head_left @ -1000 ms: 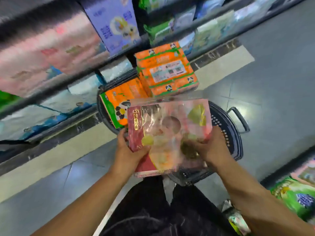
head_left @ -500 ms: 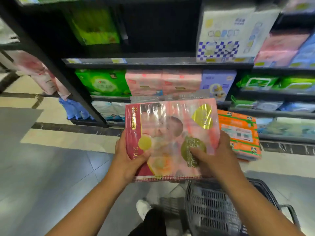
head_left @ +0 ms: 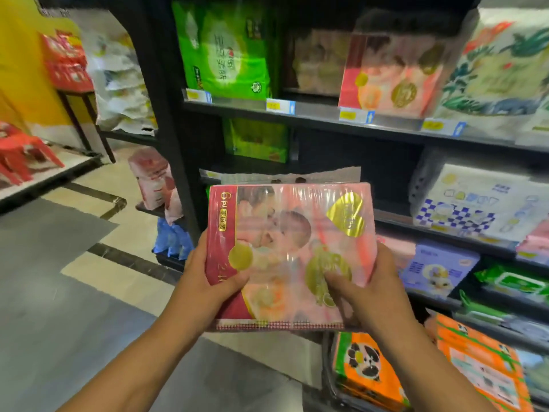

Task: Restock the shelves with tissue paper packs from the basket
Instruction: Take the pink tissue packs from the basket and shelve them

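1. Dark shelves point(head_left: 326, 121) stocked with tissue packs were seen behind a grey tiled floor point(head_left: 59, 292).
2. Thumbs were pressed on the front of a pink tissue pack point(head_left: 291, 233), with fingers curled behind its edges.
3. The pack was gripped at lower left by the left hand point(head_left: 205, 281) and at lower right by the right hand point(head_left: 371, 292).
4. It was held upright before the middle shelves, with both forearms extended forward.

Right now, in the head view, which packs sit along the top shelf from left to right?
green pack → dim beige pack, set further back → pink pack → white floral pack
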Demonstrator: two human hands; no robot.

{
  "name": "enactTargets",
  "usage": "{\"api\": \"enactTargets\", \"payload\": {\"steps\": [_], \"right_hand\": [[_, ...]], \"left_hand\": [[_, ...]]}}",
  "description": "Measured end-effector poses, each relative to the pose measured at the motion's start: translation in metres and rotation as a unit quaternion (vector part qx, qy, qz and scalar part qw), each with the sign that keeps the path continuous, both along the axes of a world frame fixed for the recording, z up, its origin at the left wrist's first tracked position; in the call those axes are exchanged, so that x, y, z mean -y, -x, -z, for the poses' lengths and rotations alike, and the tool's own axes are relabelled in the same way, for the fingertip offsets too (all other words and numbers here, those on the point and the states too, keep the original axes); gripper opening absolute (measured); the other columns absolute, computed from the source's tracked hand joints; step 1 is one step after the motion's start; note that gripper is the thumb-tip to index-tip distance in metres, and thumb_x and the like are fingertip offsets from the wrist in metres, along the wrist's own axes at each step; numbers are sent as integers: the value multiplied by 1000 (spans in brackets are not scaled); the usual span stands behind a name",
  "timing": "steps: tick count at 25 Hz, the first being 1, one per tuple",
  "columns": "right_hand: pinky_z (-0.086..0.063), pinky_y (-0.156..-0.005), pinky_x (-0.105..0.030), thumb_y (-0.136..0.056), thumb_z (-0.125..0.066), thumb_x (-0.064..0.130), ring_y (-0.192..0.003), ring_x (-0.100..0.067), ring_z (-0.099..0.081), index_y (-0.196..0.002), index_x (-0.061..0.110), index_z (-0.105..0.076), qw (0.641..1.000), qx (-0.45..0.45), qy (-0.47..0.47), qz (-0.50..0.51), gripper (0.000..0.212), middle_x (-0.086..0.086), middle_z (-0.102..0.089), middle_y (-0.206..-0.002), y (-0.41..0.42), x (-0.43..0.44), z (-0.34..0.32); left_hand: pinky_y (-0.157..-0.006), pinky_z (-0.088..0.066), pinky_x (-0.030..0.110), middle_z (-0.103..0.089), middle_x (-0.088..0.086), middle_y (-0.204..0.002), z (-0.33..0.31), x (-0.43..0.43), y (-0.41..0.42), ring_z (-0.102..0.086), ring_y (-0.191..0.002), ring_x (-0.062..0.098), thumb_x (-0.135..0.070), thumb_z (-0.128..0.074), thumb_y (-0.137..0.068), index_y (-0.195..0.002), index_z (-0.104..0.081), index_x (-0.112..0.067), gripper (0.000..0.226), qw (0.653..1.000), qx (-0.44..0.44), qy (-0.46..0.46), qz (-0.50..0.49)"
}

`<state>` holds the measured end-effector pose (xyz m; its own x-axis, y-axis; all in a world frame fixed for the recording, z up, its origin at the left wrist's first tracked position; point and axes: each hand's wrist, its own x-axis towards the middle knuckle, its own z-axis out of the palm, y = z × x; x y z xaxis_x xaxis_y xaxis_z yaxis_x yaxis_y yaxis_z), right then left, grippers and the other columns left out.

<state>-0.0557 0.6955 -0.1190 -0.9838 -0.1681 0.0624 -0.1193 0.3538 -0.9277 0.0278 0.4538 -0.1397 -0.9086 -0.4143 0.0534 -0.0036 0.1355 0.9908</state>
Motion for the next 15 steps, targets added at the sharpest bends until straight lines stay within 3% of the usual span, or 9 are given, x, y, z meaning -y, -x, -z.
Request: {"api": "enactTargets", "payload": {"steps": [2,6,12,15], "right_hand": [[-53,-85,-40,-65,-84,29,-101,-13,-60,-117,41,-36,1000,-24,3,1,72,6,-57,-117,20,39,-17],[-47,-71,-24,-64,-86,24,-92,-1,-58,-102,46,-37,998,-66,-1,-1,66,16,-57,-105,59,103,-56],[-51,-77,-31,-65,-86,24,-97,-11,-60,-118,36,-34,993,-112,8,21,75,9,-56,-111,132,159,-109],[-54,-82,-40,-65,-86,26,-95,-14,-62,-117,33,-37,991,-123,-4,48,72,8,-60,-109,177,168,-126]], "left_hand": [[-85,-57,39,-60,-8,-126,-17,44,21,-67,-102,11,-31,-81,-70,-130,-39,-57,78,1000,-21,2,-2],[-86,-56,42,-59,-10,-124,-51,115,67,-67,-103,13,-39,-82,-66,-126,-37,-64,79,998,-65,28,0],[-94,-50,45,-57,-3,-127,-106,184,161,-63,-109,14,-57,-80,-55,-132,-37,-58,88,984,-123,124,18],[-89,-49,29,-53,-7,-124,-129,187,207,-61,-104,6,-47,-82,-64,-133,-38,-53,83,976,-149,158,16]]}}
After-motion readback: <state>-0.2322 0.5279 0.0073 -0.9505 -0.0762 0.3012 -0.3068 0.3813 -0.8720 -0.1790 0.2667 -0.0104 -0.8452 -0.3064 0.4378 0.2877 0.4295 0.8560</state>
